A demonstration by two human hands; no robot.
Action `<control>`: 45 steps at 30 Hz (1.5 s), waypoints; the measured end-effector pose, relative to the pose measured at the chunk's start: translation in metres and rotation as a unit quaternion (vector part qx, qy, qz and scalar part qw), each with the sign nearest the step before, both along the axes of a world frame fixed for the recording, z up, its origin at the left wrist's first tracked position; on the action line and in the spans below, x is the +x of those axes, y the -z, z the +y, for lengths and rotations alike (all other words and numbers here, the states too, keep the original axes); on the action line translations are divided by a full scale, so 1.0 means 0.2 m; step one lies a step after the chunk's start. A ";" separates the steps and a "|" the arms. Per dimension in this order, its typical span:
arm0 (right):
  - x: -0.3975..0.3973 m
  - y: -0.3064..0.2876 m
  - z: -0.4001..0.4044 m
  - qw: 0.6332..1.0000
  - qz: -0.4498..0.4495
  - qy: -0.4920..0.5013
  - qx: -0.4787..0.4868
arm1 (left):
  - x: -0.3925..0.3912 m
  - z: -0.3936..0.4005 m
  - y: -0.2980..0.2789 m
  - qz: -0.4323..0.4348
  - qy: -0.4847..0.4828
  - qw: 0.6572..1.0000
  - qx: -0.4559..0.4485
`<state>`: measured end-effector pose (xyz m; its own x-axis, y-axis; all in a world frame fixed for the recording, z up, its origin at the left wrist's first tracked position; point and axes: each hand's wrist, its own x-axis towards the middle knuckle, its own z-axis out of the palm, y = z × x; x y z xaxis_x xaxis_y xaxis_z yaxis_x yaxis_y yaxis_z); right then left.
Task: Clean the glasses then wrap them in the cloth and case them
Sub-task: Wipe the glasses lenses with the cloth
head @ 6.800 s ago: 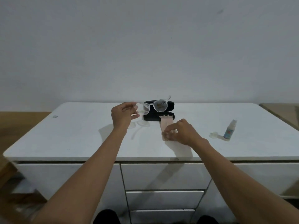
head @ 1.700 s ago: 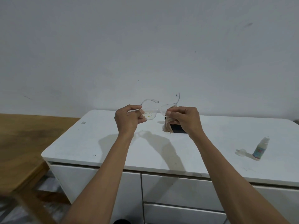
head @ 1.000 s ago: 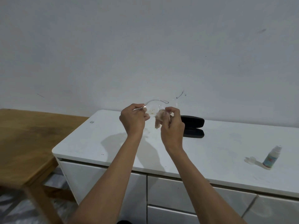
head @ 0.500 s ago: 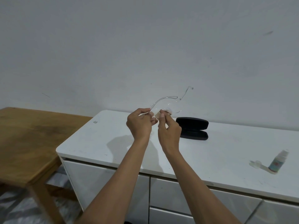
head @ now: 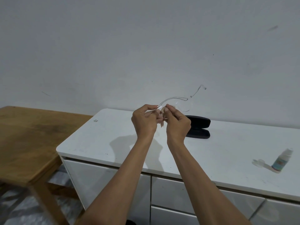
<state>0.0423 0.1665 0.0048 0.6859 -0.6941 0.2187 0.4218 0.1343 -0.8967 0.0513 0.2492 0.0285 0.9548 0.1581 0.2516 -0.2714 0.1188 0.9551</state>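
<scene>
The clear-framed glasses (head: 182,105) are held up in the air above the white cabinet top (head: 227,148), their temples sticking up and to the right. My left hand (head: 143,121) pinches the left end of the frame. My right hand (head: 177,124) presses a small pinkish cloth (head: 162,123) against the left lens; most of the cloth is hidden between my fingers. The black glasses case (head: 198,129) lies open on the cabinet top just behind and to the right of my right hand.
A small spray bottle (head: 281,160) stands near the cabinet's front right, with its clear cap (head: 258,162) lying beside it. A wooden table (head: 27,140) adjoins the cabinet on the left. Drawers run below the cabinet top.
Both hands rose from the cabinet with the glasses and the cloth. Over the last second the right hand has worked the cloth on the left lens, close against the left hand, and the view drifted left.
</scene>
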 end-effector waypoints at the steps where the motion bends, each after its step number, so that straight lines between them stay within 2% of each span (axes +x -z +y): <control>1: 0.01 0.00 0.00 1.000 0.000 -0.008 0.014 | 0.00 0.00 0.00 -0.001 0.002 1.000 0.000; 5: 0.04 -0.01 -0.02 0.997 0.003 -0.049 0.055 | 0.01 -0.01 0.00 0.001 -0.005 1.000 0.001; 7: 0.04 -0.01 -0.04 0.996 0.013 -0.074 0.043 | 0.02 -0.01 -0.01 0.002 -0.010 1.000 0.005; 15: -0.02 -0.02 -0.15 0.968 0.059 -0.169 -0.178 | 0.08 0.05 0.03 0.045 -0.021 0.999 -0.005; 19: -0.08 -0.03 -0.17 0.959 0.068 -0.170 -0.218 | 0.06 0.07 0.04 0.049 0.006 0.999 -0.010; 21: -0.10 -0.02 -0.15 0.968 0.065 -0.126 -0.208 | 0.04 0.06 0.01 0.044 0.014 0.999 -0.010; 23: -0.08 -0.01 -0.11 0.981 0.055 -0.040 -0.180 | 0.03 0.05 -0.01 0.035 0.014 0.999 -0.004; 27: -0.03 -0.02 -0.02 0.996 0.012 0.065 -0.066 | 0.01 0.00 -0.04 0.012 0.018 1.000 0.004; 31: 0.01 -0.07 0.00 0.997 -0.033 0.061 0.040 | -0.02 -0.05 -0.07 -0.009 0.021 1.000 -0.004; 34: 0.04 -0.07 -0.02 0.996 -0.035 -0.001 0.077 | -0.01 -0.07 -0.08 -0.014 0.024 0.999 -0.021; 40: 0.04 -0.10 -0.12 0.988 -0.009 -0.153 -0.019 | 0.03 -0.01 -0.10 0.001 0.025 0.999 -0.025; 45: 0.00 -0.10 -0.18 0.975 0.031 -0.142 -0.170 | 0.08 0.03 -0.06 0.023 0.016 0.999 -0.029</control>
<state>0.0429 0.1315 0.0241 0.8593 -0.3681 0.3552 0.3548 -0.0712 -0.9322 0.0679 0.2558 0.0415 0.9702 0.1398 0.1977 -0.2216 0.1831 0.9578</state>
